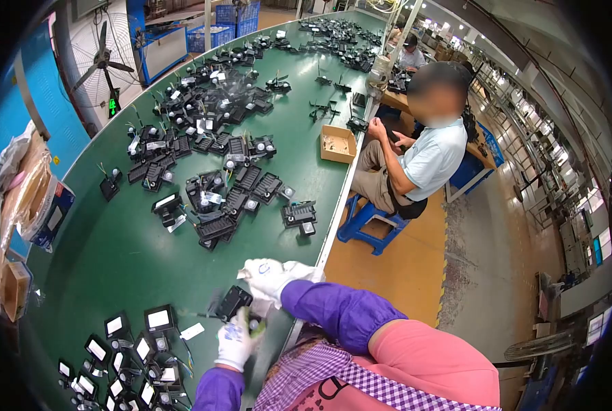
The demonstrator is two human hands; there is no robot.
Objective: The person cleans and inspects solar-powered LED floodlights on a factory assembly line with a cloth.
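Note:
My left hand (235,342), in a white glove, grips a small black floodlight (236,300) with a sensor dome and wires. Motion blur softens the lamp's edges. Just beyond it, my right hand (265,275), also gloved, has its fingers closed on a white cloth (307,272) that spreads toward the table's edge. A white label (192,331) lies on the green tabletop left of my left hand. Closest to that hand is a group of black floodlights (158,319) with white panels facing up.
Many more floodlights (217,222) lie in heaps along the green table (114,267). A cardboard box (338,144) with small parts stands near the right edge. A co-worker (433,154) sits on a blue stool (371,226), handling a black part. A fan (102,65) stands left.

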